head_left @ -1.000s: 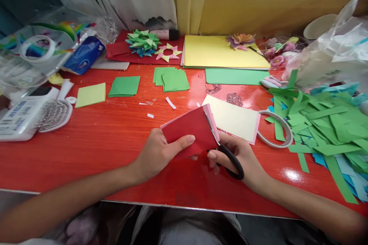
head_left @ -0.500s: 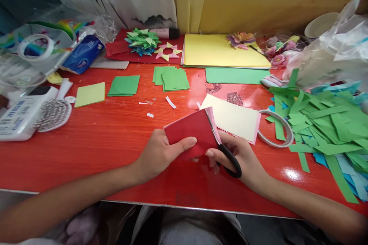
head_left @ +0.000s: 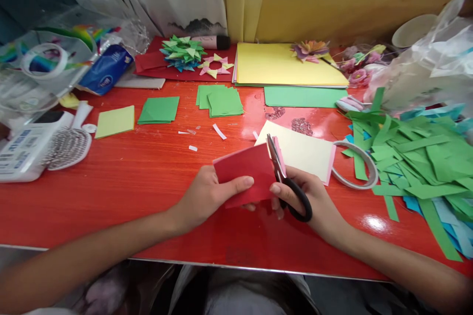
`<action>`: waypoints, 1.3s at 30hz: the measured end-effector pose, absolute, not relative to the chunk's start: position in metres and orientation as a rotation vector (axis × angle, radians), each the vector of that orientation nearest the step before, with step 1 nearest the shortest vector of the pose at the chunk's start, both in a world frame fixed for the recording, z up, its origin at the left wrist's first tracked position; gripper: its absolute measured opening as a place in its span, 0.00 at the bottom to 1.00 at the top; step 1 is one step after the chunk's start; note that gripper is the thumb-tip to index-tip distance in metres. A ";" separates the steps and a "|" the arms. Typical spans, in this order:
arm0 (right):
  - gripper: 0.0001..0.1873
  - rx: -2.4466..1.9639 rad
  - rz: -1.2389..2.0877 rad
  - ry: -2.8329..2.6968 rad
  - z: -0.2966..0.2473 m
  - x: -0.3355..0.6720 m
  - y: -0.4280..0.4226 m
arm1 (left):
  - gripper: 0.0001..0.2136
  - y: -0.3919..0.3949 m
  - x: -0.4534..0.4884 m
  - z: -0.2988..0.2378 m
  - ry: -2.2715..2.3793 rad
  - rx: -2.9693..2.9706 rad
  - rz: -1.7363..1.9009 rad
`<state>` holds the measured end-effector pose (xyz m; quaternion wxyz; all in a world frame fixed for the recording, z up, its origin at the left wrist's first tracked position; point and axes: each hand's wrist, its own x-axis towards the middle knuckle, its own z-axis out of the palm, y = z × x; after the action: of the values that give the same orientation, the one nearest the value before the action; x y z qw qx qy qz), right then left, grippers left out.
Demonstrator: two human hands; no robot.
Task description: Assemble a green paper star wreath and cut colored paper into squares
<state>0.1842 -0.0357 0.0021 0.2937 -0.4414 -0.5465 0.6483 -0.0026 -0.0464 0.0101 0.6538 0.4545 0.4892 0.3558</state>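
Observation:
My left hand (head_left: 207, 196) grips a piece of red paper (head_left: 242, 163) above the table, its thumb lying flat on top and its other fingers underneath. My right hand (head_left: 314, 189) is closed round the black handles of a pair of scissors (head_left: 300, 203). The blades point away from me along the right edge of the red paper and look nearly closed. Just right of the blades shows a narrow pink strip (head_left: 281, 156), its lower end hidden by my right hand. Behind it lies a cream sheet (head_left: 308, 146) with pink edges.
Green paper squares (head_left: 226, 102) and a yellow square stack (head_left: 115, 121) lie on the red table. A tape roll (head_left: 372, 177) and heaped green strips (head_left: 424, 157) are at right. A hairbrush (head_left: 70, 145) is at left. Folded paper flowers (head_left: 183, 52) stand at the back.
The scissors have come to the right edge of the red paper, and a pink strip now stands apart from it. Both hands have shifted only slightly.

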 end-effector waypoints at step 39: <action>0.13 -1.248 0.737 -2.235 0.009 0.201 -0.021 | 0.19 -0.030 -0.012 0.004 1.244 1.150 0.949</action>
<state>0.2013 -0.0212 0.0092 0.2364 -0.4553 -0.8152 0.2688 -0.0119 -0.0301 0.0038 0.5645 0.4889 0.5288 0.4033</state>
